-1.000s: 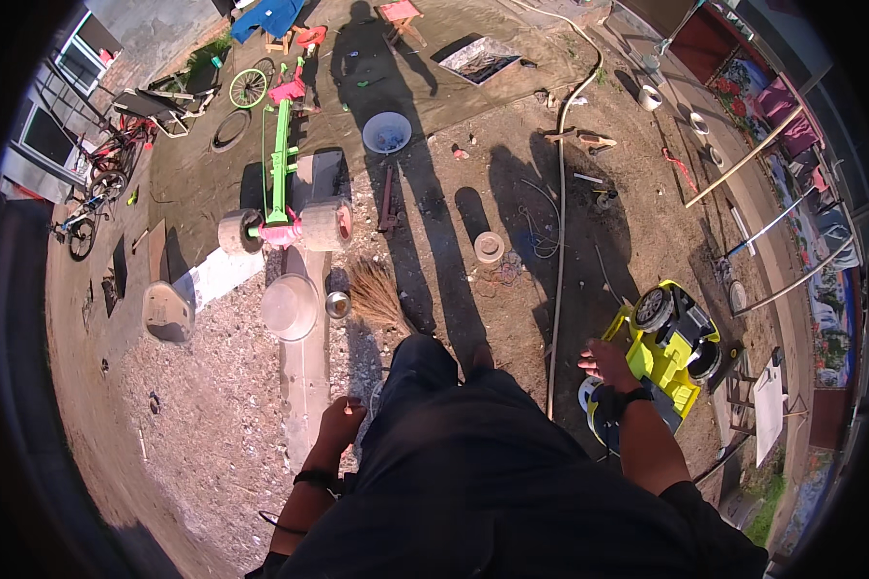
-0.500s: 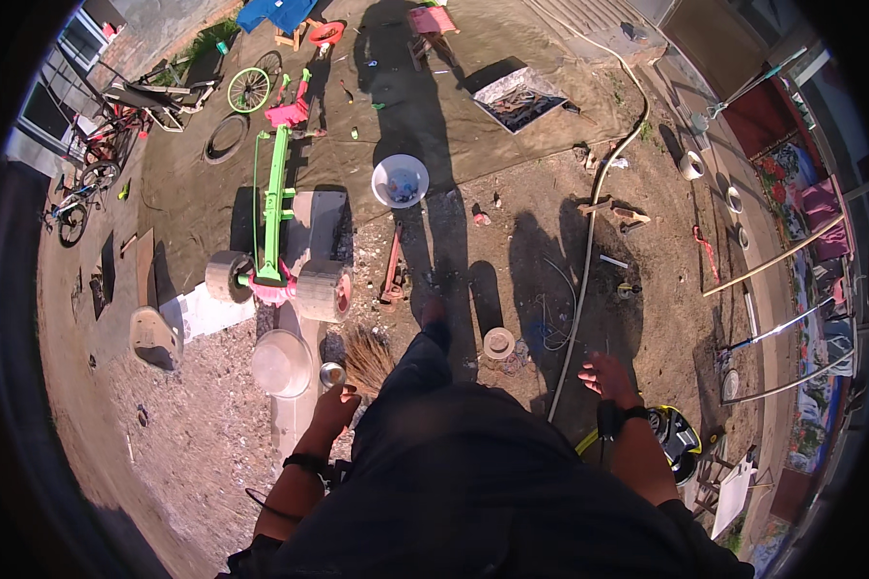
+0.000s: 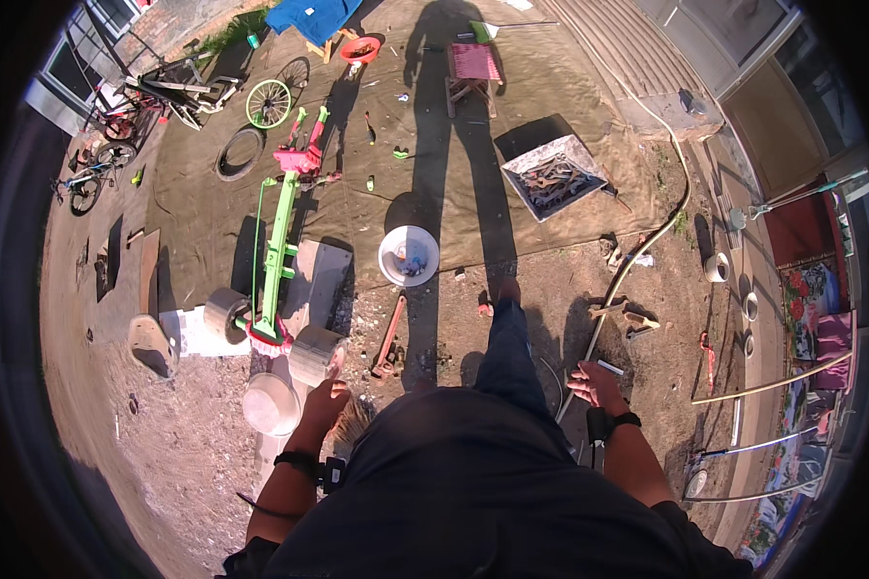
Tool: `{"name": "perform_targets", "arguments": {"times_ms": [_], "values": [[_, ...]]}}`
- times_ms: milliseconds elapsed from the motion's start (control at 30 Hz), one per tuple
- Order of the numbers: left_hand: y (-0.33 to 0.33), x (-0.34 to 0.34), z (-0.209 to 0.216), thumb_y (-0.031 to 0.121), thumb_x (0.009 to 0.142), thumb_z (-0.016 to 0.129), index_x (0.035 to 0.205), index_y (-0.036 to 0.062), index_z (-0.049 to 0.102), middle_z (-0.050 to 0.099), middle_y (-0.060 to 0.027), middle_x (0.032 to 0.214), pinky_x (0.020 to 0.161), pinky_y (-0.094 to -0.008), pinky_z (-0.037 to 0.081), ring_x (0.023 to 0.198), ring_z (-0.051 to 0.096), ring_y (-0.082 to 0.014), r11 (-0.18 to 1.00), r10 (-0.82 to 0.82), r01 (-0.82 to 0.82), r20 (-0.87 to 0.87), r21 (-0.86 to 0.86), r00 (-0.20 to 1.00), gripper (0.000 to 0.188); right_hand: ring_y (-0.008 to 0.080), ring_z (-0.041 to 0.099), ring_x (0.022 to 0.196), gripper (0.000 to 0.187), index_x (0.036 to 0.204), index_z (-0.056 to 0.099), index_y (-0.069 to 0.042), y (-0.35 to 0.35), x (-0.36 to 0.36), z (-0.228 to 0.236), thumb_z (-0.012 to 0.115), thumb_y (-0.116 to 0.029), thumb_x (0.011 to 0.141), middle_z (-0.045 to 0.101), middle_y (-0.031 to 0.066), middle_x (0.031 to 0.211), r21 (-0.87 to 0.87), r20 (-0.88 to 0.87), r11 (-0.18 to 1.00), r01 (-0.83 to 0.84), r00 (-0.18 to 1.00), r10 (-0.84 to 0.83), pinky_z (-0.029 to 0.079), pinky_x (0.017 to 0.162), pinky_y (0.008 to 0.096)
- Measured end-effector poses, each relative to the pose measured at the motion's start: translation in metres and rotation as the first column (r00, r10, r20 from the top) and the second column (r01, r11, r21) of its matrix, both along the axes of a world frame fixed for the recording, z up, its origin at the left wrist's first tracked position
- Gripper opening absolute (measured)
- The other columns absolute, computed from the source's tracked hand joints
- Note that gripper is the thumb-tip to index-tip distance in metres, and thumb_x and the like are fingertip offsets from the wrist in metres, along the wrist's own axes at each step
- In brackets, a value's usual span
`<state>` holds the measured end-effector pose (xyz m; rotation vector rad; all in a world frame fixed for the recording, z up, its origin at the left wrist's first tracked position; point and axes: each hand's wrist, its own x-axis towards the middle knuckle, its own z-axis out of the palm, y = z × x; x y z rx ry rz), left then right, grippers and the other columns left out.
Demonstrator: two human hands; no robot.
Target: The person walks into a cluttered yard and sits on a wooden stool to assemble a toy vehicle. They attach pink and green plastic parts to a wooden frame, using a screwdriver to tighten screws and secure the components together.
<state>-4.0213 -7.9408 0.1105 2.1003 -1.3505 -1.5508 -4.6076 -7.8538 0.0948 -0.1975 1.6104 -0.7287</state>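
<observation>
Hose [image 3: 647, 241] runs across the dirt past the stepping foot to just beside the open, empty right hand [image 3: 597, 384]; left hand [image 3: 325, 400] hangs empty, loosely curled; snagging a foot looks likely.

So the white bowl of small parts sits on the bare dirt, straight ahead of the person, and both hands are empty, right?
Not quite. The head view shows the white bowl on the brown ground sheet, near its edge, not on bare dirt. It is ahead of the person, and both hands look empty.
</observation>
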Motion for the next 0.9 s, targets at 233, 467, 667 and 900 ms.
{"name": "perform_targets", "arguments": {"times_ms": [233,467,667,900], "values": [[-0.092,-0.126,0.016,0.028,0.082,0.067,0.113,-0.0006,0.063,0.070,-0.0152,0.105,0.085,-0.0341,0.051,0.098,0.067,-0.0240,0.995,0.049,-0.055,0.077,0.081,0.996,0.042,0.0257,0.065,0.099,0.042,0.122,0.052,-0.012,-0.162,-0.142,-0.007,0.061,-0.041,0.092,0.064,0.0103,0.113,-0.051,-0.034,0.997,-0.062,0.998,0.061,0.050,0.082,0.0414],[-0.203,-0.209,0.049,0.026,0.083,0.066,0.111,0.0003,0.064,0.070,-0.0148,0.100,0.077,-0.0326,0.053,0.089,0.069,-0.0231,0.988,0.149,-0.151,0.071,0.021,0.986,0.038,0.0230,0.065,0.097,0.046,0.121,0.054,-0.011,-0.329,-0.219,0.029,0.062,-0.045,0.091,0.064,0.0084,0.111,0.021,-0.121,0.997,-0.076,0.990,0.078,0.050,0.084,0.0385],[-0.259,-0.199,-0.012,0.026,0.083,0.066,0.116,0.0024,0.062,0.070,-0.0155,0.096,0.059,-0.0334,0.054,0.069,0.068,-0.0198,0.991,0.123,-0.128,0.115,0.040,0.986,0.041,0.0270,0.066,0.096,0.058,0.134,0.045,-0.007,-0.470,-0.209,0.011,0.062,-0.044,0.092,0.063,0.0134,0.116,0.001,-0.091,0.961,-0.275,0.957,0.274,0.051,0.083,0.0402],[-0.410,-0.216,-0.019,0.030,0.087,0.064,0.116,-0.0026,0.060,0.070,-0.0188,0.098,0.069,-0.0338,0.054,0.080,0.068,-0.0226,0.967,0.243,-0.237,0.053,-0.096,0.968,0.044,0.0216,0.069,0.083,0.045,0.124,0.052,-0.008,-0.662,-0.177,0.027,0.062,-0.039,0.093,0.065,0.0086,0.105,0.060,-0.112,0.925,-0.376,0.918,0.380,0.052,0.067,0.0328]]}}
